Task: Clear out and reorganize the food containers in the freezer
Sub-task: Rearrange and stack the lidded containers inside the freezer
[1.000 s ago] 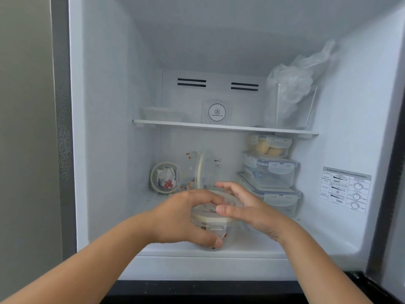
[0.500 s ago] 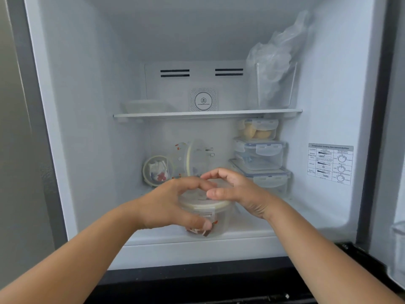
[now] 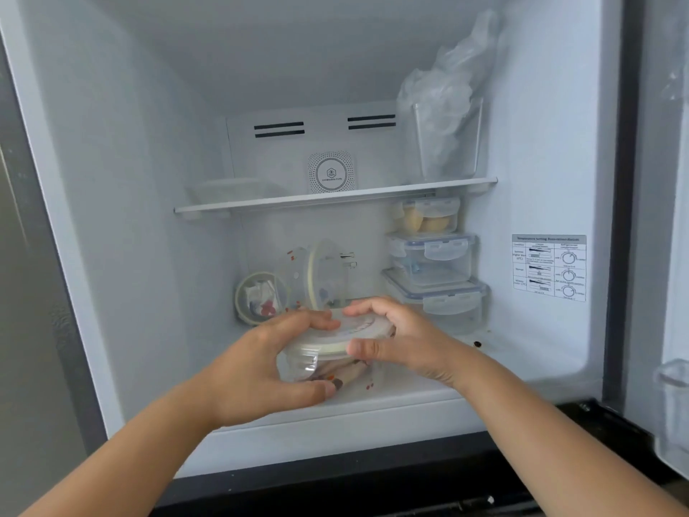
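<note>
Both hands are wrapped around a round clear container (image 3: 328,361) with a cream lid, at the front of the freezer floor (image 3: 428,401). The left hand (image 3: 261,371) curls under and over its near side; the right hand (image 3: 400,339) grips the lid's rim. Behind it stand two round containers on edge, and three rectangular tubs (image 3: 434,270) are stacked at the right.

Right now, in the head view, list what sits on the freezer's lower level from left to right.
Small round container on its side → larger round container on its side → round lidded container in both hands → stack of three rectangular clip-lid boxes.
</note>
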Available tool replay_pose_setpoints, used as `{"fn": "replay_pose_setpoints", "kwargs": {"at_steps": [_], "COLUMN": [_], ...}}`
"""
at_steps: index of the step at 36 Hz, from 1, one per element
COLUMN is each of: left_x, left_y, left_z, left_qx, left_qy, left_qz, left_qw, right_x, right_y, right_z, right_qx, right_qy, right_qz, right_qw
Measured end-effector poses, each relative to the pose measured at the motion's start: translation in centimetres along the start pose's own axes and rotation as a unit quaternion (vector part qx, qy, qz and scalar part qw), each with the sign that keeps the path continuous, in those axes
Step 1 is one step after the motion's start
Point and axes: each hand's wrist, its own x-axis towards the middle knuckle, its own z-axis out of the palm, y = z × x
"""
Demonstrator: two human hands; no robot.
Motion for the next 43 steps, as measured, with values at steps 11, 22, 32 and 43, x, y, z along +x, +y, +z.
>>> {"fn": "replay_pose_setpoints", "kwargs": {"at_steps": [11,22,32,43], "left_x": [0.0,0.5,0.0,0.0], "left_y": [0.2,0.0,-1.6,-2.0], "left_z": [0.1,-1.3,-2.6,-3.0], "left_qx": [0.034,-0.01,-0.169,-0.172], "left_qy": [0.009,-0.025,-0.157,-0.186], "left_qz": [0.02,0.013,-0.016,-0.011], "left_qw": [0.999,1.0,0.973,0.967], "right_x": [-0.2,-0.6,-1.3,-1.5], "right_y": [0.1,0.7,1.6,2.0], "right_z": [-0.1,-1.7,-3.1,-3.5], "right_qx": [-0.015,0.017,0.052,0.094], "right_qy": [-0.017,-0.084,-0.155,-0.173], "right_qz": [-0.01,-0.038,-0.047,-0.044], "right_qw": [1.0,0.996,0.985,0.98]}}
